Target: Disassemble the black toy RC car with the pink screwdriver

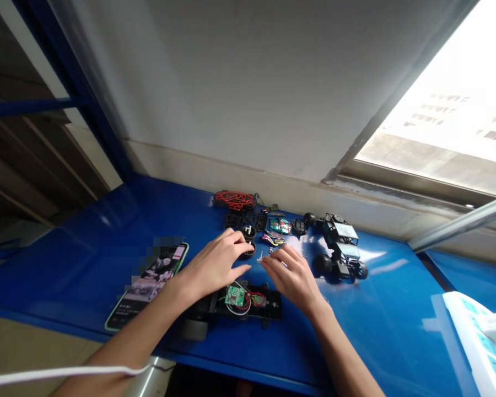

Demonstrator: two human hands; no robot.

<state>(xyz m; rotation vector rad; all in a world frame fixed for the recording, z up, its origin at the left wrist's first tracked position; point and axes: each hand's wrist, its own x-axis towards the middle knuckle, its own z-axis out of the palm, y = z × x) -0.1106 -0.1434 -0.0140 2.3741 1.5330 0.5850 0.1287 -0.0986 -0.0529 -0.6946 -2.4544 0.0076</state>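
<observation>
Your left hand (221, 256) spreads its thumb from fingers resting at the nearer of 2 black wheels (248, 254) midway across the blue table (86, 253), your right hand (293, 275) curls beside it, its grip impossible to tell, and the black chassis (274, 306) bearing a green circuit board (235, 296) lies near the front edge.
</observation>
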